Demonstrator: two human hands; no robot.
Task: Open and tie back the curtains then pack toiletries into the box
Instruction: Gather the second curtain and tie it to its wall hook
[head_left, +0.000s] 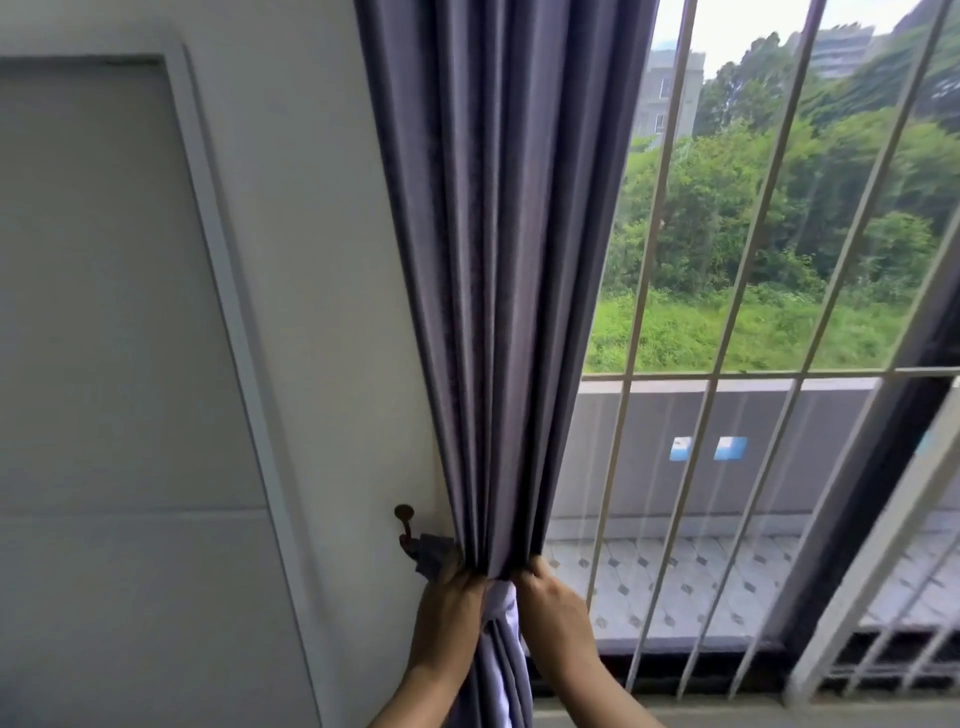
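A grey-purple curtain (498, 260) hangs gathered in folds at the left side of the window. Low down it is bunched tight between both hands. My left hand (452, 608) grips the gathered fabric from the left, close to a dark wall hook (404, 522). A strip of matching fabric, the tieback (431, 551), runs from that hook into my left hand. My right hand (553, 603) clasps the bunch from the right, fingers curled over the fold. Between the hands a pale band of cloth (501, 597) wraps the curtain. No toiletries or box are in view.
A white wall with a raised panel frame (208, 218) fills the left. White vertical window bars (649, 260) stand right of the curtain, with a tiled balcony floor (675, 582) and greenery beyond. A barred frame (878, 545) leans in at the lower right.
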